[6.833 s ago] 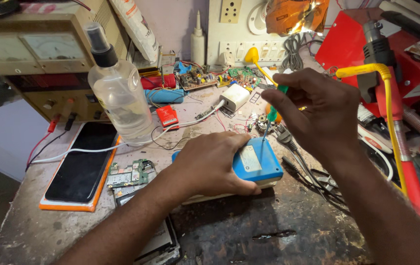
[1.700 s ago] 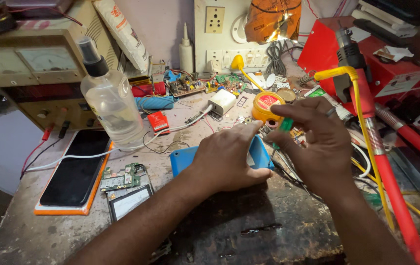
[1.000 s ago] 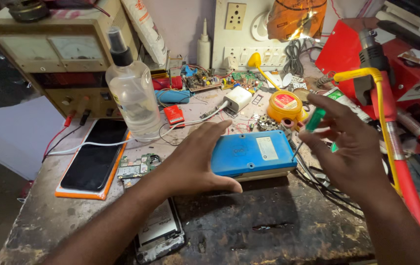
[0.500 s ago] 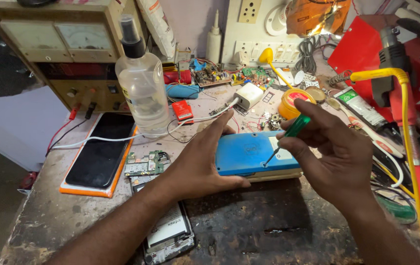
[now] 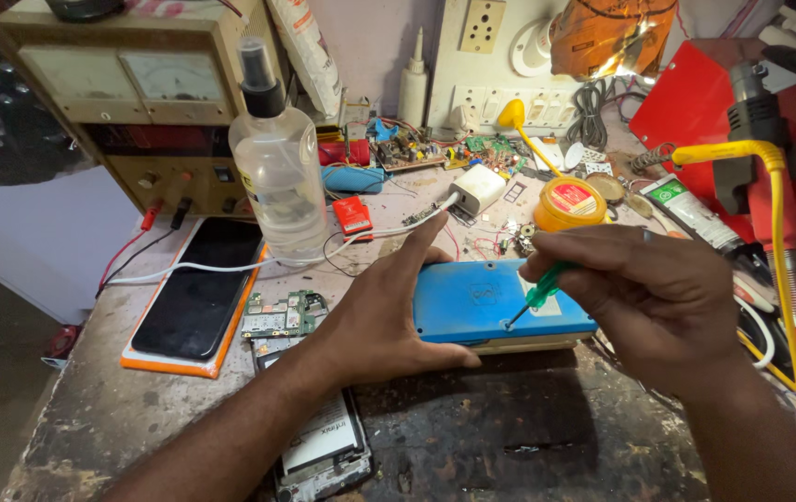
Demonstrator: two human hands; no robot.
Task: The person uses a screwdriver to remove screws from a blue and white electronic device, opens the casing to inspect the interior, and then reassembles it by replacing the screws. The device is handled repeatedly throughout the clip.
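Centre frame: left hand [image 5: 375, 321] braces blue device [image 5: 482, 302], fingers spread. Right hand [image 5: 654, 297] pinches green screwdriver [image 5: 533, 299], tip on device. Bench [image 5: 528, 437] bare at lower centre.

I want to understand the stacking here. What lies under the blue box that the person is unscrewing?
Under the blue box, a pale beige slab shows along its front edge. The box covers the rest, so what the slab is cannot be told. The left hand hides the box's left end.

Scuffed workbench [image 5: 528, 437]: blue device [image 5: 472, 302], phone [image 5: 198, 297], spray bottle [image 5: 277, 172].
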